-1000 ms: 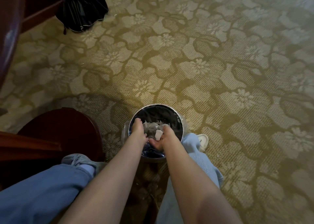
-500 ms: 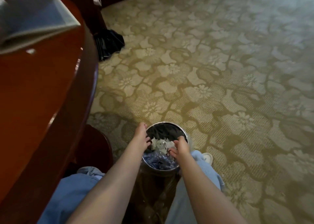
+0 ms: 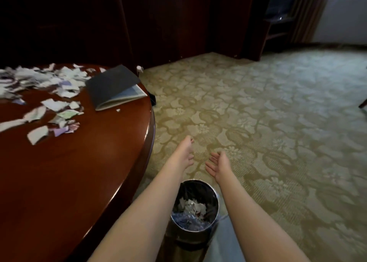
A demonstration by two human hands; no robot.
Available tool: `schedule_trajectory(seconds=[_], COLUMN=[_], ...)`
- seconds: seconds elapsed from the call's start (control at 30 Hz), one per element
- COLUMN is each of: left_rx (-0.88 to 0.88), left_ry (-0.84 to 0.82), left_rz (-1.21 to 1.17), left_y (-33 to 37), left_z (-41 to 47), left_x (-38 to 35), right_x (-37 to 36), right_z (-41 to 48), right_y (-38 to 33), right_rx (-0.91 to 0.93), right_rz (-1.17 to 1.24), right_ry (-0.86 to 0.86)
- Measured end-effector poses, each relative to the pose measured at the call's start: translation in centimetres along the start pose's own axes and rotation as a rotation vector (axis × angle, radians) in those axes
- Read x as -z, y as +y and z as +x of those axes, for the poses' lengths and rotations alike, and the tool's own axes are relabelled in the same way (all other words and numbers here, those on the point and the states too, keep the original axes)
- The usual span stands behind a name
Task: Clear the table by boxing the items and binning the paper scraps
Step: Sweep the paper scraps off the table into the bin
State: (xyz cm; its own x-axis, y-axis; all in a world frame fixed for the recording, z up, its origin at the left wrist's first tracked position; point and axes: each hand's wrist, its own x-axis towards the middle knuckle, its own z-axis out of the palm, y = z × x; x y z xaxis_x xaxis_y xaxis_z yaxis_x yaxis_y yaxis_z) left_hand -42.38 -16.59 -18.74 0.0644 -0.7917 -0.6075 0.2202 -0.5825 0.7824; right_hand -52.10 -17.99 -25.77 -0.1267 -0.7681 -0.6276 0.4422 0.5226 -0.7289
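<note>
A round metal bin (image 3: 215,207) with a dark liner stands on the carpet between my knees, with torn paper scraps in the bin (image 3: 191,206). My left hand (image 3: 184,152) and my right hand (image 3: 219,165) hover above the carpet beyond the bin, both empty with fingers spread. Several more paper scraps (image 3: 45,94) lie scattered on the dark red wooden table (image 3: 79,172) at left. A dark folder (image 3: 113,87) lies near the table's far right edge.
Patterned green carpet (image 3: 258,132) stretches to the right. Dark wooden cabinets (image 3: 178,23) line the back wall. A chair (image 3: 278,19) stands by a curtain and window at far right. Something black (image 3: 153,99) lies on the floor behind the table edge.
Both hands have lifted out of the bin and moved forward, empty. The view has tilted up, bringing the table top, scraps and folder into sight.
</note>
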Motion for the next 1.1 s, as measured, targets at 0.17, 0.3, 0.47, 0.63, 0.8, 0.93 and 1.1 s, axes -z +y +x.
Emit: schedule_trajectory(seconds=[0.17,0.3,0.47,0.63,0.8,0.93,1.1], left_rx=[-0.138,-0.301,-0.449,-0.533,-0.527,-0.531,-0.476], left_ry=[-0.094,-0.057,0.068,0.269,0.566,0.733,0.906], left_rz=[0.009,0.006,0.052,0.112,0.224,0.297,0.357], left_y=[4.6,8.6,11.2,11.2,10.2,8.4,5.5], left_z=[-4.4,-7.7,-10.7,-13.2,-15.8,-19.4,-23.2], left_x=[-0.2,1.1,5.9,12.6,20.4,26.6,33.7], right_x=[-2.7,-6.1,-10.8,-15.2,-19.1,-20.6,-23.2], right_z=[-3.7,-6.6,-10.8,-13.8,-14.6,-14.9,-15.3], right_y=[-4.2,-6.4,-7.5,-6.6,-3.6,-1.2,0.8], right_rx=[0.111,0.212,0.284,0.349,0.661,0.972,1.074], right_rz=[0.046,0.064,0.031,-0.085,-0.572,-1.090,-1.436], right_ry=[-0.062,-0.145,-0.287,-0.394,-0.365,-0.352,-0.293])
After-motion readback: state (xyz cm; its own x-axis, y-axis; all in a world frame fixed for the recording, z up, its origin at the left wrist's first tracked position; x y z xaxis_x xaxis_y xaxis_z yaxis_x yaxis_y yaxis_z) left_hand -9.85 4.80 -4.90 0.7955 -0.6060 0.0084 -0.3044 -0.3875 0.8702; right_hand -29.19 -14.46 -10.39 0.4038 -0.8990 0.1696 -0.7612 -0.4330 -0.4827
